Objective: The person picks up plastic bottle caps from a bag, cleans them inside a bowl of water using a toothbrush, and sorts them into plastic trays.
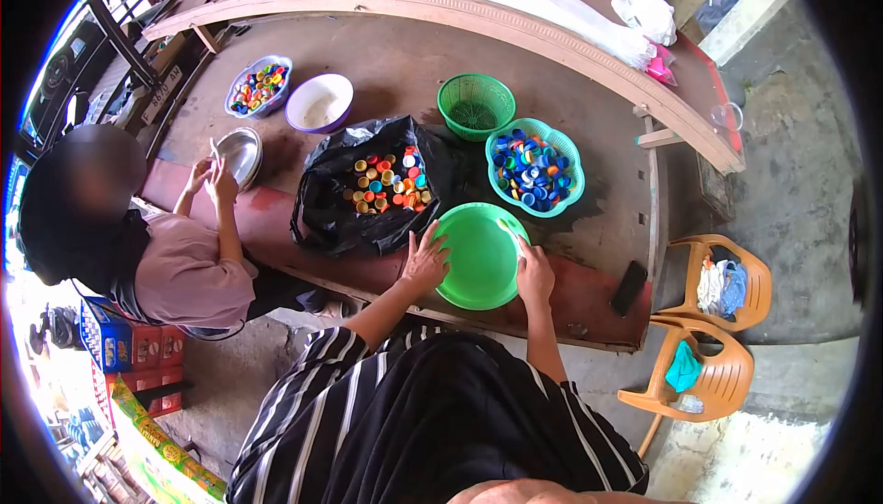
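A bright green plastic basin (478,269) stands at the near edge of the table, with no caps showing inside. My left hand (426,263) grips its left rim, fingers spread over the edge. At the right rim my right hand (534,274) holds the basin, fingers reaching inward; a pale yellow-green patch by those fingertips is too small to make out. Left of the basin lies an open black plastic bag (322,196) with mostly orange, gold and red bottle caps (391,182) in it. Behind the basin, a light-green scalloped basket (575,168) holds mostly blue caps (532,173).
A green basket (475,85), white-purple bowl (319,102), bowl of mixed caps (258,88) and metal bowls (241,156) stand further back. A co-worker (189,269) sits at left, both hands near the metal bowls. A phone (628,289) lies right; orange chairs (699,380) stand beyond.
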Available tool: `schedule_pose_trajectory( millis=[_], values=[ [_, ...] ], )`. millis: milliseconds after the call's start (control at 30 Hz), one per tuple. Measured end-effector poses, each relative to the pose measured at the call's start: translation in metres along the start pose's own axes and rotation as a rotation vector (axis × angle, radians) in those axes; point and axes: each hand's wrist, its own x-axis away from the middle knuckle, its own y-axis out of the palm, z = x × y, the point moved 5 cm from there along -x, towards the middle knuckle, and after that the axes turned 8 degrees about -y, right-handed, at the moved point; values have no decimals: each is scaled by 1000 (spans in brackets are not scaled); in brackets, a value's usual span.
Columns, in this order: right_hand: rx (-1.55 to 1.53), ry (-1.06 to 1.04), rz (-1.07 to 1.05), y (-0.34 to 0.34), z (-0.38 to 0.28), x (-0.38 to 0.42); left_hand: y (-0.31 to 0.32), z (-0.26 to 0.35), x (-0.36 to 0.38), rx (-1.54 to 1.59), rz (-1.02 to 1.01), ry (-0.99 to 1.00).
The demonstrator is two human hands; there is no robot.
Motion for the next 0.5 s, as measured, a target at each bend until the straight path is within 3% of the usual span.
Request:
schedule_pose_trajectory(
  millis=[333,500],
  values=[
    [231,80,-238,17,-11,-5,3,1,-1,-24,-6,-20],
    [132,78,-397,26,-21,4,1,1,-2,-25,-25,-19]
  ],
)
